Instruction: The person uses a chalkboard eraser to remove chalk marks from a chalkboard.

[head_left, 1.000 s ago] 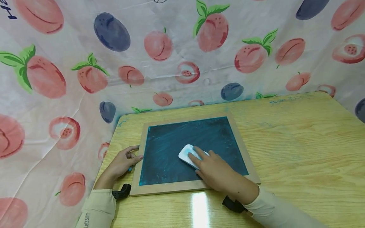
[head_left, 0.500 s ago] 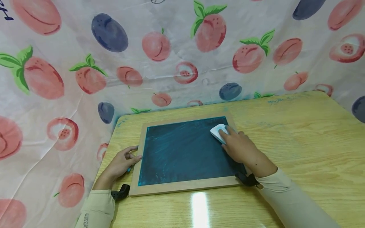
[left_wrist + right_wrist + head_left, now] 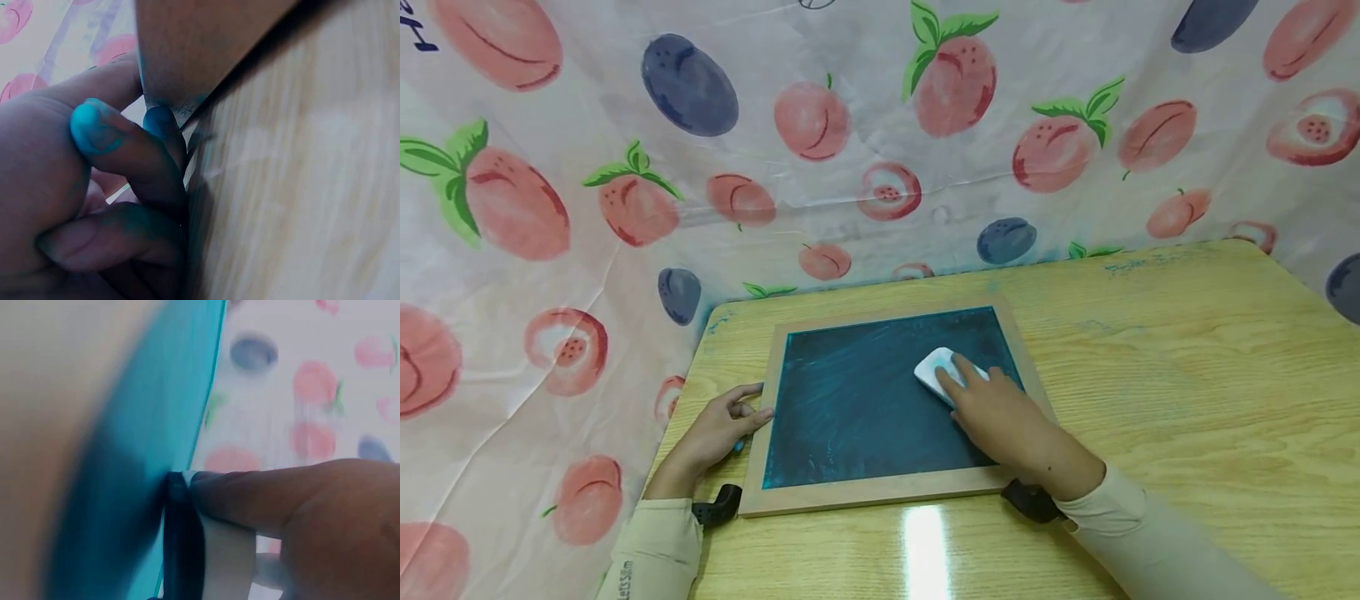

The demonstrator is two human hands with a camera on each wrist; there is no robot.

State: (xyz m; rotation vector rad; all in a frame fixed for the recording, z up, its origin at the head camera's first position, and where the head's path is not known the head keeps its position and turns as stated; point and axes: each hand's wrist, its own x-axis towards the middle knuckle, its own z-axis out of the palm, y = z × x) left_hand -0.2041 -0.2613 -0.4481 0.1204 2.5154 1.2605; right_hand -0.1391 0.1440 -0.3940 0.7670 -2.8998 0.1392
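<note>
A chalkboard (image 3: 850,408) with a pale wooden frame lies on the table, blue-green chalk haze smeared over its dark surface. My right hand (image 3: 1007,421) grips a white-topped chalkboard eraser (image 3: 931,368) against the right half of the board. In the right wrist view the eraser (image 3: 230,559) has a dark underside, and a finger lies along its top. At the frame's left side, my left hand (image 3: 718,429) holds the edge, thumb on top. The left wrist view has its blue-stained fingers (image 3: 100,134) curled beside the wooden frame (image 3: 200,50).
The wood-grain table (image 3: 1172,367) extends to the right of the board, with blue chalk dust near its back edge. A fruit-print cloth (image 3: 850,75) hangs behind and along the left. Black wrist devices (image 3: 718,506) sit by both sleeves.
The right hand swept the eraser up and right toward the board's upper right corner, then came back left and down. My left hand stays at the frame.
</note>
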